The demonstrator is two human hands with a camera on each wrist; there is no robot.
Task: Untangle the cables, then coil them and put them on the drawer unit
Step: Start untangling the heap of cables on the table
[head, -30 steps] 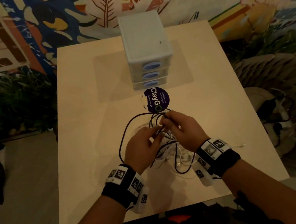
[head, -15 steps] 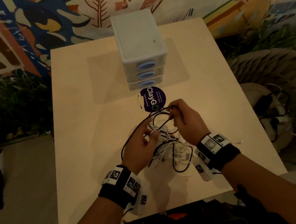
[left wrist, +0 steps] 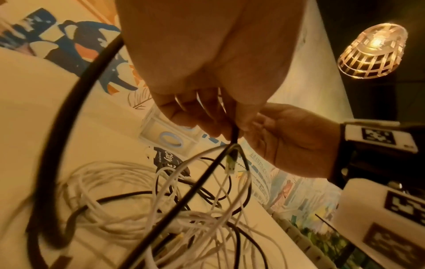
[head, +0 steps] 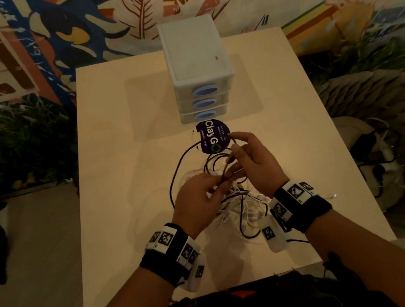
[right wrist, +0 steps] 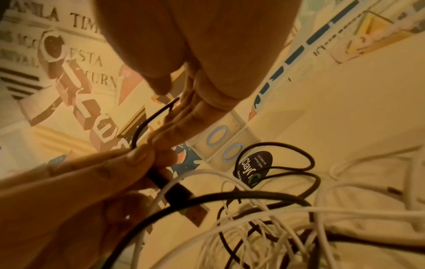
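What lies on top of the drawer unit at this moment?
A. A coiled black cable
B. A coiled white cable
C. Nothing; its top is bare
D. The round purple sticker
C: the top of the drawer unit is bare, while the black cable and the white cables lie tangled on the table by both hands.

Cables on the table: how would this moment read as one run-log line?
stage: untangling | left hand: pinches black cable | right hand: holds same cable | white cables: tangled | drawer unit: top bare
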